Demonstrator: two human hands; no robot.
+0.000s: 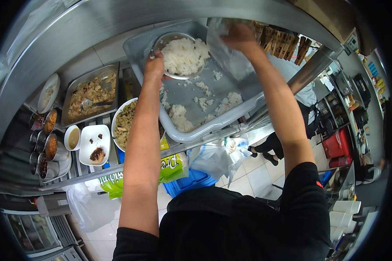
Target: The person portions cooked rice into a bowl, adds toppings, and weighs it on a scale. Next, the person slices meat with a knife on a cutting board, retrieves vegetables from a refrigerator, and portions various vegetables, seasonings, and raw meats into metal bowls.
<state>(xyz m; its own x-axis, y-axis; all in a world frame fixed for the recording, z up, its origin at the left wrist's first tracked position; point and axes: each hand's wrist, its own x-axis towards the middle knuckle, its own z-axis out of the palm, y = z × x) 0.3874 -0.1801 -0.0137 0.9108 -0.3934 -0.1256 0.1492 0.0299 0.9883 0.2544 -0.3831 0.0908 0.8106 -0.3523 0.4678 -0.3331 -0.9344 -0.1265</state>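
Note:
My left hand (154,65) grips the rim of a round metal bowl (175,78) heaped with white rice (183,54). The bowl is over the upper left part of a big grey plastic tub (185,135), where clumps of loose rice (178,117) lie on the bottom. At the tub's upper right, my right hand (239,37) is at a clear plastic bag (231,58). Motion smears that hand, so I cannot make out its fingers or whether they hold the bag.
Left of the tub are a steel tray of food (91,89), a bowl of greenish food (125,124), a white dish (101,158) and several small metal cups (51,145). Wrapped brown packets (283,43) stand beyond my right hand. Someone in dark trousers (276,143) stands at right.

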